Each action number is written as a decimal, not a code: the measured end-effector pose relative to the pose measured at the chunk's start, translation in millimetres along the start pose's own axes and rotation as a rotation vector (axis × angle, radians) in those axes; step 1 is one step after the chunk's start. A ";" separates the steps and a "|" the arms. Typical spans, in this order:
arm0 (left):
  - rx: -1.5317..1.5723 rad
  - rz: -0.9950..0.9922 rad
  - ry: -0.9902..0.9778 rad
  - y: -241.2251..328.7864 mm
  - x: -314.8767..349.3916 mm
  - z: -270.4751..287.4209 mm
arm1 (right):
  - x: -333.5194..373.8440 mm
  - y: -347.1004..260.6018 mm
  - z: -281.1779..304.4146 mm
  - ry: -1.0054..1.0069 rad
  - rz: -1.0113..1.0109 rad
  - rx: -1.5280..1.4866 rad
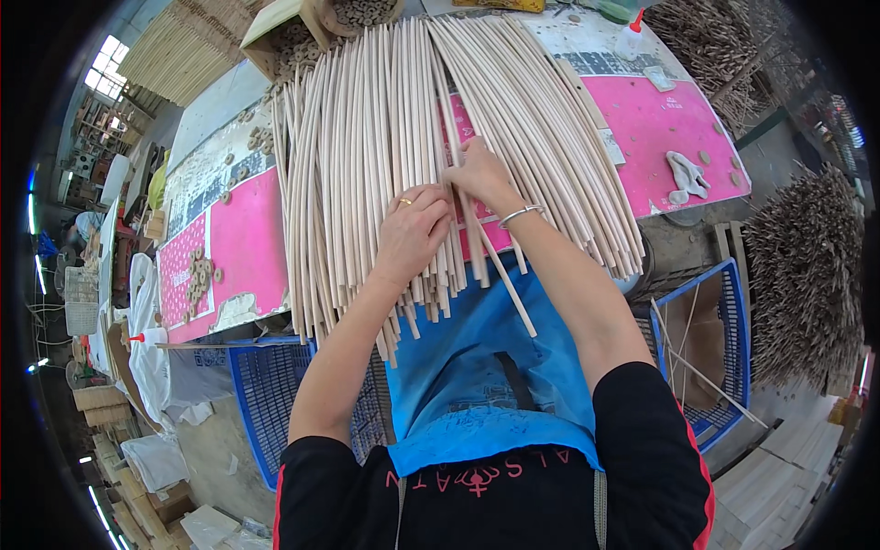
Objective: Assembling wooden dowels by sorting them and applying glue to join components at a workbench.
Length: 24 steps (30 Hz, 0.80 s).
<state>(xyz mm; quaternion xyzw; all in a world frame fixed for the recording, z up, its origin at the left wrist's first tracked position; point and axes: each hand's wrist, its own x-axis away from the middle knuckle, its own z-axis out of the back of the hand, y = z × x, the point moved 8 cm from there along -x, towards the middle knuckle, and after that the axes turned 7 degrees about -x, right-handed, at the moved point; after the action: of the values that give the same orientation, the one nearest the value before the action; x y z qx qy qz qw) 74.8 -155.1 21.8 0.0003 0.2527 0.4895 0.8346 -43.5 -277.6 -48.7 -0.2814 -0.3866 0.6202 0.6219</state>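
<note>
Hands, left point(412, 229) and right point(478, 174), press flat, unclenched, on long pale wooden rods point(367, 119) fanned across the pink table point(660, 119).

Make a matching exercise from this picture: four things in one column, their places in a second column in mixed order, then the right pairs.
Things:
1. left hand
2. squeeze bottle
3. blue crate
4. small wooden rings

Places:
A. on the pink mat at the left of the table
B. flat on the pile of wooden sticks
C. at the far right end of the table
D. below the table edge, on the person's right

Pairs: 1-B, 2-C, 3-D, 4-A
</note>
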 end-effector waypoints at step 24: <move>-0.267 -0.155 -0.051 15.3 0.2 0.8 | 2.2 15.8 -15.4 -0.060 0.172 -0.182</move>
<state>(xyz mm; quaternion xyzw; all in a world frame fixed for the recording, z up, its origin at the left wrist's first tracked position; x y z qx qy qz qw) 62.7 -146.7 26.3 -0.1176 0.1633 0.4526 0.8687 -39.6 -272.2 -70.0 -0.3500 -0.4341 0.6417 0.5266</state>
